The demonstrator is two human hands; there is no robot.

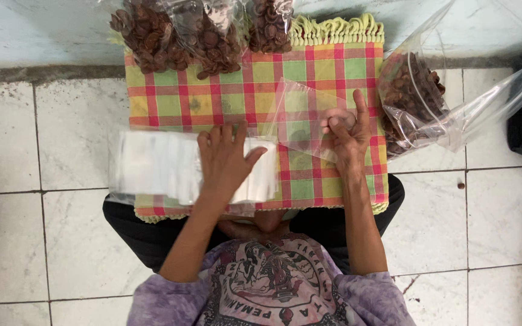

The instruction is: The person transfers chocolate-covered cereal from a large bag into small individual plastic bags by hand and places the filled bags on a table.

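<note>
The left hand (225,160) lies flat with its fingers spread, palm down on a stack of small clear bags (164,166) that rests across the near left part of a checked cloth (212,99). The stack juts past the cloth's left edge over the tiled floor (49,139). The right hand (347,136) is raised a little above the cloth, pinching one single clear bag (300,118) between thumb and curled fingers, with the index finger pointing up. That bag hangs tilted, between the two hands and just beside the stack, its far corner reaching toward the middle of the cloth.

To the right of the right hand, a large open plastic bag (484,90) lies on the floor touching the cloth's edge, partly filled with small brown round pieces (412,90). Along the far edge of the cloth sit three filled bags (206,33) of the same brown pieces, side by side. The person sits cross-legged behind the cloth in a purple printed shirt (273,290).
</note>
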